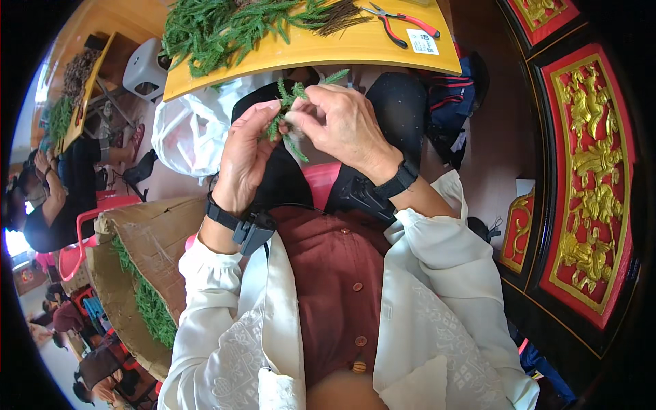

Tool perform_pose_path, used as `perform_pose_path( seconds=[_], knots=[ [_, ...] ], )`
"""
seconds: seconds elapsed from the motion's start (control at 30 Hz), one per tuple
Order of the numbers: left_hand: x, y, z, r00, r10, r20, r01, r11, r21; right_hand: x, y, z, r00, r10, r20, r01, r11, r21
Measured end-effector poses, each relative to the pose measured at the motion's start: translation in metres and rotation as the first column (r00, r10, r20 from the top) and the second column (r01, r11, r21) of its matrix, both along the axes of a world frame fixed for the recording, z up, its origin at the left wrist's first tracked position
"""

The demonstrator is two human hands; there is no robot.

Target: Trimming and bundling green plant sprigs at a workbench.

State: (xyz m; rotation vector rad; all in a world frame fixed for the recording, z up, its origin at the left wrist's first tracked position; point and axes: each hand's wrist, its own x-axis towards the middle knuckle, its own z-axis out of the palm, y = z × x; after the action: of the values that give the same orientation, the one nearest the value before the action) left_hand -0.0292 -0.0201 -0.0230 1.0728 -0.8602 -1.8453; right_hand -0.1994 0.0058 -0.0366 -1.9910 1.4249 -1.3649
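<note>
- We find a green sprig (292,113) held over the lap, just below the near edge of the yellow table (355,49).
- Our left hand (244,158) pinches the sprig between thumb and fingers.
- Our right hand (343,124) grips the same sprig from the other side, fingers curled shut on it.
- On the table lie a heap of greenery (225,27), dark twigs (340,17) and red-handled pliers (403,24).
- A white plastic bag (191,133) sits beneath the table, left of the hands.
- A cardboard box (147,236) of greenery stands at our left.

Glossy yellow wood table (355,48), matt rough cardboard (157,232), soft plastic bag (191,130).
</note>
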Motion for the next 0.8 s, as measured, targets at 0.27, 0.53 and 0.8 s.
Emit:
perform_pose_path(
  seconds=[0.27,0.53,0.8],
  knots=[
    [0.0093,-0.0052,0.0037,0.996,-0.013,-0.092,0.009,0.999,-0.045,0.0079,0.0038,0.0019,0.973,0.095,0.210,-0.112,0.991,0.071],
    [0.0075,-0.0055,0.0041,0.996,0.002,-0.089,-0.005,0.999,-0.032,0.0077,0.0002,-0.0010,0.999,0.032,0.037,-0.023,0.975,-0.220],
    [0.0044,-0.0026,0.0039,1.000,-0.016,-0.016,0.014,0.990,-0.137,0.0113,0.0053,0.0055,0.999,-0.012,0.043,0.021,0.977,-0.210]
  ],
)
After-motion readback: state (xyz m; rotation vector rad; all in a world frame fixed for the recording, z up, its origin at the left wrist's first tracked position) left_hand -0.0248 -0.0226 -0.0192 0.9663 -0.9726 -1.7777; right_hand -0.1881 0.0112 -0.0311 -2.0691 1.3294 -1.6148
